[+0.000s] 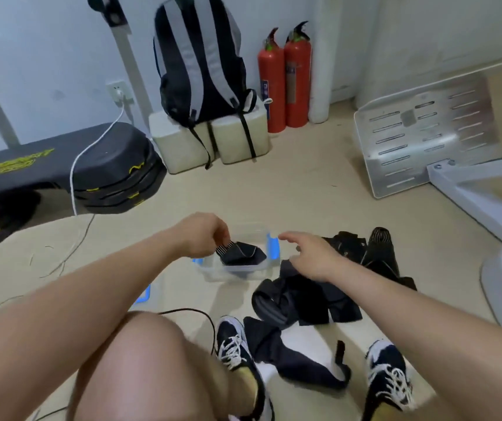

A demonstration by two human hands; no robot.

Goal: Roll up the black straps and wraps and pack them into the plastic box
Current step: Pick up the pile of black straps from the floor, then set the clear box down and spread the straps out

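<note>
One wrap point(243, 255), pinched by left hand point(201, 235), sits in one box point(210, 268).

Plastic box point(213, 268): clear, low, rectangular, blue latches on the ends. Lid off, sitting flat on the floor.

Rolled wrap point(245, 253): black compact bundle with a ribbed striped end. It lies inside the box, tilted, with the ribbed end toward the box's left side. The left hand point(202, 235) pinches that end.

Wrap pile point(301, 299): several black wraps, unrolled and crumpled, overlapping on the floor just beside the box's near-right corner.

Far straps point(353, 247): black, loose, one piece with a mesh end. They're on the floor right of the box, beyond the pile.

Near wrap point(289, 357): black, spread flat with a strap tab curling up. It's nearer the person than the box, well apart from it.
</note>
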